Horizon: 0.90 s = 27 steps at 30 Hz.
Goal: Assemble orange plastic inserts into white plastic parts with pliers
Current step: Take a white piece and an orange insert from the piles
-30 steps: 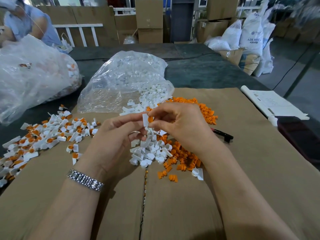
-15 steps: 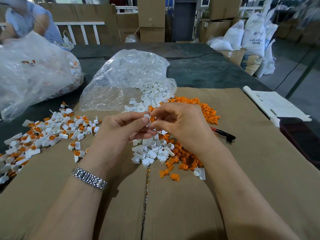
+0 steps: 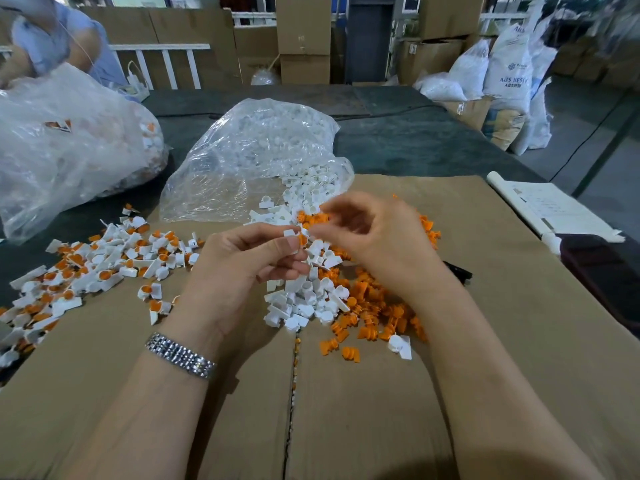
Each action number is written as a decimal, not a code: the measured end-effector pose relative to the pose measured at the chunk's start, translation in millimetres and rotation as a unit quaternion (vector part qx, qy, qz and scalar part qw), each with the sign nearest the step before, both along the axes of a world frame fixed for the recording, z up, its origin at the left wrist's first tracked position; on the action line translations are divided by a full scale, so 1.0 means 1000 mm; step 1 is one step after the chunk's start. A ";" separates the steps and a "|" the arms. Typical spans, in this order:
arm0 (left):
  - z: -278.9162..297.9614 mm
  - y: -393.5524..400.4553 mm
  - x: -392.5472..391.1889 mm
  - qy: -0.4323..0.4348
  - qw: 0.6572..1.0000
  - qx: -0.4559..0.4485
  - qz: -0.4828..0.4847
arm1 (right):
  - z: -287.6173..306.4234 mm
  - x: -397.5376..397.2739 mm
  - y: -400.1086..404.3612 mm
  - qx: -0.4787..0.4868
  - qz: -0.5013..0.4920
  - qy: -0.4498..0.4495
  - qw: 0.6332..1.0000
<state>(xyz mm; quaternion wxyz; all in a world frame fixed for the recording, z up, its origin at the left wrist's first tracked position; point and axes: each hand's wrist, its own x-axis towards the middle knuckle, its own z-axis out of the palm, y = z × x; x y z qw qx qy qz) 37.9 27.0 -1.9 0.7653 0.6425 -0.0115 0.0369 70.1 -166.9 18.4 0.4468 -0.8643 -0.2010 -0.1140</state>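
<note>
My left hand (image 3: 242, 268) pinches a small white plastic part with an orange insert (image 3: 297, 237) in it, between thumb and forefinger. My right hand (image 3: 377, 244) hovers just to the right of it, fingers loosely spread and blurred, holding nothing I can see. Below the hands lies a pile of loose white parts (image 3: 304, 296) and a scatter of orange inserts (image 3: 374, 317). A heap of assembled white-and-orange parts (image 3: 97, 268) lies at the left. The black pliers (image 3: 457, 271) rest on the cardboard behind my right wrist.
A clear bag of white parts (image 3: 249, 157) lies open at the back, a larger bag (image 3: 65, 150) at far left. The cardboard sheet (image 3: 381, 410) covers the dark table (image 3: 408, 140). Rolled paper (image 3: 547, 209) lies at right. Another person (image 3: 52, 39) sits at back left.
My right hand has let go of the part and drawn back to the right with its fingers opening. My left hand keeps the part, now with the orange insert seated in it.
</note>
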 end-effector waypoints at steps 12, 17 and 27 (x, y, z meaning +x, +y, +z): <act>-0.003 0.003 0.002 -0.003 1.000 -0.010 0.014 | -0.012 0.014 -0.032 -0.308 -0.193 0.163 0.917; -0.001 0.002 0.002 0.005 0.999 -0.036 0.024 | 0.005 0.003 -0.031 -0.218 -0.191 0.121 0.949; 0.001 0.004 0.000 -0.025 0.994 -0.092 0.045 | 0.033 -0.030 -0.005 -0.037 0.093 0.341 0.935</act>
